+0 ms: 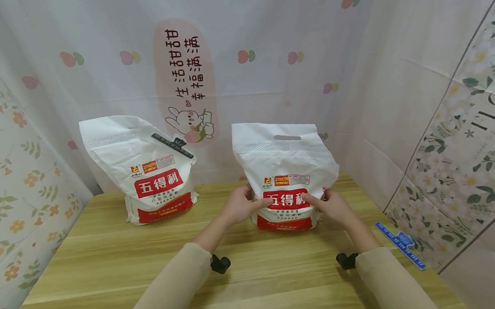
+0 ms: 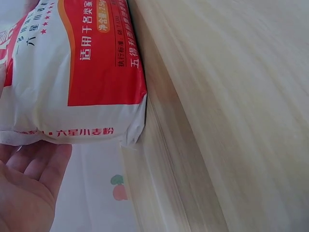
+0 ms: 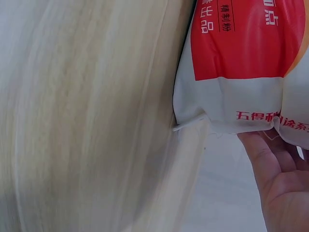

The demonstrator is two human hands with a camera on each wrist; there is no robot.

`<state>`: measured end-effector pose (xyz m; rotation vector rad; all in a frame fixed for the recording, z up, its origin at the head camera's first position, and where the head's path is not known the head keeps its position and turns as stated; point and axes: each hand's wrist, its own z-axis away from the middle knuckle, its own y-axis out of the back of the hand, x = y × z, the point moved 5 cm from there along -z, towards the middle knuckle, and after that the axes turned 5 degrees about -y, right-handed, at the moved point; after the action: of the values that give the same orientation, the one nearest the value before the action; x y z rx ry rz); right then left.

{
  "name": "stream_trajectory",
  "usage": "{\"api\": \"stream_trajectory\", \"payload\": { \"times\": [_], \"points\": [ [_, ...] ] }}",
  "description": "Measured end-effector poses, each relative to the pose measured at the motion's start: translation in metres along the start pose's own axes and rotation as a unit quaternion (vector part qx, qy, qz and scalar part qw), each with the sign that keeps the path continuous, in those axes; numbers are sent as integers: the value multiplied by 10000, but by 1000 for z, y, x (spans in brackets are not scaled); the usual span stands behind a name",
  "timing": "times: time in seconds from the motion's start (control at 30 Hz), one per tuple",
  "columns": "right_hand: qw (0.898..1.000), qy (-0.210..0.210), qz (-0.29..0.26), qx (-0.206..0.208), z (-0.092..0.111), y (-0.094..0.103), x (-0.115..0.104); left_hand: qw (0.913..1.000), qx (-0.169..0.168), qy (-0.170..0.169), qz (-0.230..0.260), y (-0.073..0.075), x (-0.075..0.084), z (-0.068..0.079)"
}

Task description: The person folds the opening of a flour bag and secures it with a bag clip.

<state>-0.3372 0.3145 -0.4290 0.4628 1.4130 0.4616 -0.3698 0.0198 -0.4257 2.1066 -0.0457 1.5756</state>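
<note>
A white flour bag (image 1: pixel 286 159) with red panels stands upright on the table, its top with the handle slot unfolded. My left hand (image 1: pixel 240 205) grips its left side, thumb on the front label and fingers round the side. On the opposite side my right hand (image 1: pixel 333 206) holds it the same way, thumb at the label's right end. In the left wrist view, fingers (image 2: pixel 46 164) of the left hand reach behind the bag (image 2: pixel 43 87). The right wrist view has the right hand's fingers (image 3: pixel 270 154) tucked behind the bag's (image 3: pixel 236 101) edge.
Another flour bag (image 1: pixel 158 175) stands at the back left, its folded top corner held by a black bag clip (image 1: pixel 172 145). A blue bag clip (image 1: pixel 401 244) lies near the right edge of the wooden table (image 1: pixel 261 287). Printed curtains (image 1: pixel 269 90) hang behind and beside the table.
</note>
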Motion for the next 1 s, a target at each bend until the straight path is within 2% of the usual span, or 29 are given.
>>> {"api": "stream_trajectory", "payload": {
  "times": [0.6, 1.0],
  "points": [
    [9996, 266, 38, -88, 6, -28, -23, 9991, 261, 131, -307, 29, -5, 29],
    [9994, 273, -49, -206, 7, -48, -31, 9987, 368, 206, -282, 47, -12, 47]
  ]
}}
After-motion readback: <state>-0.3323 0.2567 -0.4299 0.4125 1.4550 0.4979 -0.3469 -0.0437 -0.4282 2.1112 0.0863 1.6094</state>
